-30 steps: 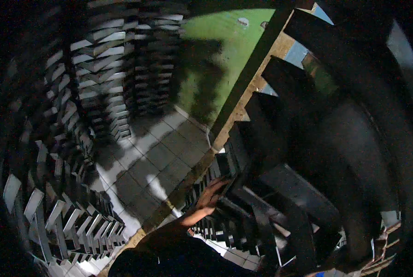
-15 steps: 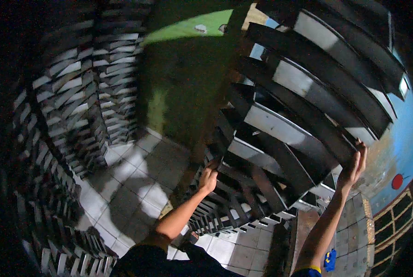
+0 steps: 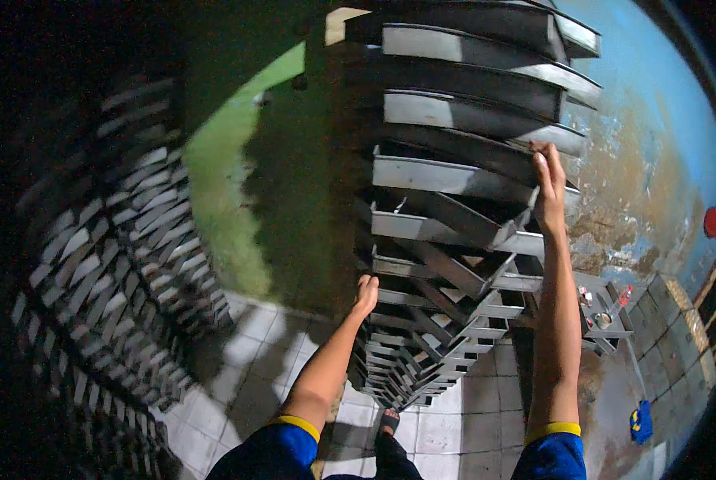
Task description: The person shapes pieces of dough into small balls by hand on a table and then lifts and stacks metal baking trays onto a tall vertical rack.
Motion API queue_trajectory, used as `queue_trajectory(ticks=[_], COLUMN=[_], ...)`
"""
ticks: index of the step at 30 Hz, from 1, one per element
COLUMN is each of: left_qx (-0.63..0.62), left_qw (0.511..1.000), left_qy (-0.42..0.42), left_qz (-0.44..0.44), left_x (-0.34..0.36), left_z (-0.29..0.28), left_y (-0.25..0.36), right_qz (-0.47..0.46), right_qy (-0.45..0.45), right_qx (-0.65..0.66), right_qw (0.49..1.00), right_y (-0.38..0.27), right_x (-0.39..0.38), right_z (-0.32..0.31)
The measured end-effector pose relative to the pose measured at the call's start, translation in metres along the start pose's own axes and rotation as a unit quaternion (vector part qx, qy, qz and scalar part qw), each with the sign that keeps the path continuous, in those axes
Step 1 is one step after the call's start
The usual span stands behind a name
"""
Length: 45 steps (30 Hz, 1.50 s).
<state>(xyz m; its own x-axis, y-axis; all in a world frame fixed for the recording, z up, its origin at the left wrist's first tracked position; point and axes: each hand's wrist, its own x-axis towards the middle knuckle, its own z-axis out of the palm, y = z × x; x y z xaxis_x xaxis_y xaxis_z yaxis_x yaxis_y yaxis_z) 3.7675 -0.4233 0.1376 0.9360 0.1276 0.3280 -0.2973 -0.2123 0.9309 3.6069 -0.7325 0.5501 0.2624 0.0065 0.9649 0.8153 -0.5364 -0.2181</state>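
Observation:
A tall stack of dark grey metal trays, shaped like shallow open boxes and laid crosswise in layers, rises before me. My left hand is closed at the stack's left edge, its fingers curled around a tray's corner and partly hidden. Higher up on the other side, my right hand grips the right end of another tray, with the fingertips at its upper edge. Both arms are stretched forward, one on each side of the stack. The uppermost trays run out of the picture at the top.
More stacks of similar metal pieces stand in shadow at the left. Behind are a green wall and a peeling blue wall. A small metal table bears a cup and a bottle. Blue cloth lies at lower right; white tiles cover the floor.
The view has swung round, so the stack that looked slanted now looks upright. My right hand appears higher and closer to the middle; both hands stay at the stack. The small table has come into view.

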Motion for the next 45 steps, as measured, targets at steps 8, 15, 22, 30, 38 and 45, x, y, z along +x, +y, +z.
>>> queue_trajectory(ticks=[8,15,22,30,38,45], left_qx=[-0.192,0.054,-0.085,0.047,0.075,-0.096], left_qw=[0.975,0.998,0.995,0.854,0.345,0.235], left_qy=[0.056,-0.012,0.016,0.361,0.925,0.963], left_qz=[0.100,-0.023,-0.057,-0.371,-0.141,-0.093], left_x=[-0.011,-0.065,-0.235,-0.860,-1.058,-1.056], left_z=[0.011,-0.015,-0.166,-0.210,-0.062,0.021], left_y=[-0.026,0.022,0.065,0.092,0.362,0.359], right_qz=[-0.018,-0.098,-0.205,0.214,-0.145,-0.216], right_qy=[0.060,0.124,0.227,-0.579,-0.833,-0.974], right_qx=[0.041,-0.014,0.374,0.695,0.480,0.003], right_qw=[0.997,0.987,0.876,0.368,0.233,0.069], right_y=[0.008,0.008,-0.083,-0.427,-0.546,-0.548], right_x=[-0.008,-0.027,-0.175,-0.438,-0.776,-0.870], right_z=[0.019,-0.002,0.046,0.139,0.219,0.277])
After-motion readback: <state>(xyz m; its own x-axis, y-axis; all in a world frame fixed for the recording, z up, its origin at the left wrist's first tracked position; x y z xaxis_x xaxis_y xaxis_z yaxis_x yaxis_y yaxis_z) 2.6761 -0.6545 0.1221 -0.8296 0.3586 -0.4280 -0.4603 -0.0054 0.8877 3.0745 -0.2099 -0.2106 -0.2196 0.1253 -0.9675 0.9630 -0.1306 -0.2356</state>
